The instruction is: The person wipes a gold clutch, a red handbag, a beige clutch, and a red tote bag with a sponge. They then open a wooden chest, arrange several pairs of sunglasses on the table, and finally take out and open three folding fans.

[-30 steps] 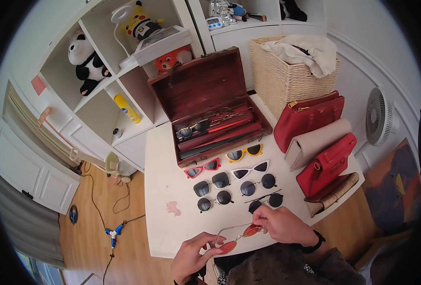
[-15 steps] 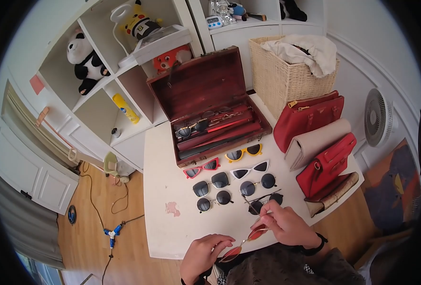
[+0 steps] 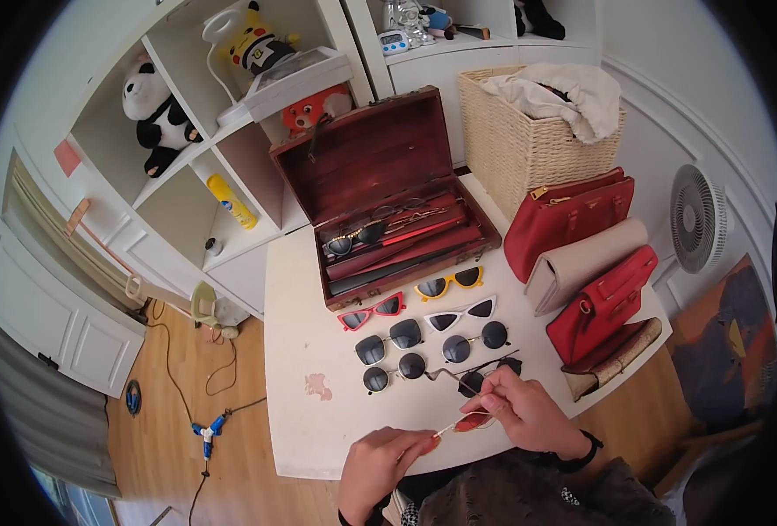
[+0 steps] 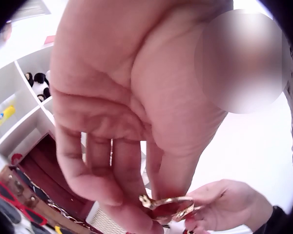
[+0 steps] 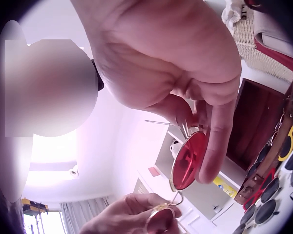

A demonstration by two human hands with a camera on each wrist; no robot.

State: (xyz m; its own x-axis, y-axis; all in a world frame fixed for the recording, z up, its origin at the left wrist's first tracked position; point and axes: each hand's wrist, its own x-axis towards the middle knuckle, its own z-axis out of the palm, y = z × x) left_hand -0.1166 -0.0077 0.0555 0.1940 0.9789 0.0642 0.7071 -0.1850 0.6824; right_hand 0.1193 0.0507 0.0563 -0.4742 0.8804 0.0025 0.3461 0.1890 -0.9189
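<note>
Both hands hold a pair of gold-framed, red-lensed sunglasses (image 3: 472, 423) over the near edge of the table. My left hand (image 3: 378, 465) pinches one lens end between thumb and fingers. At the other lens, my right hand (image 3: 533, 416) grips the frame by the hinge, and a thin temple arm sticks out from it toward the far left. One red lens (image 5: 188, 163) shows large beside the right fingers in the right wrist view. Just beyond the right hand lie round dark sunglasses (image 3: 471, 383), partly covered by that hand.
Rows of sunglasses, including red (image 3: 373, 312), yellow (image 3: 450, 282) and white pairs (image 3: 461, 313), lie on the white table (image 3: 305, 430). Behind them stands an open wooden case (image 3: 367, 162) with eyewear inside. Handbags (image 3: 595, 307) line the right side, before a wicker basket (image 3: 529, 145).
Half a second ago the left fingers were apart from the sunglasses; now they pinch the near lens end. The right hand has kept its grip while the temple arm swung to the left.
</note>
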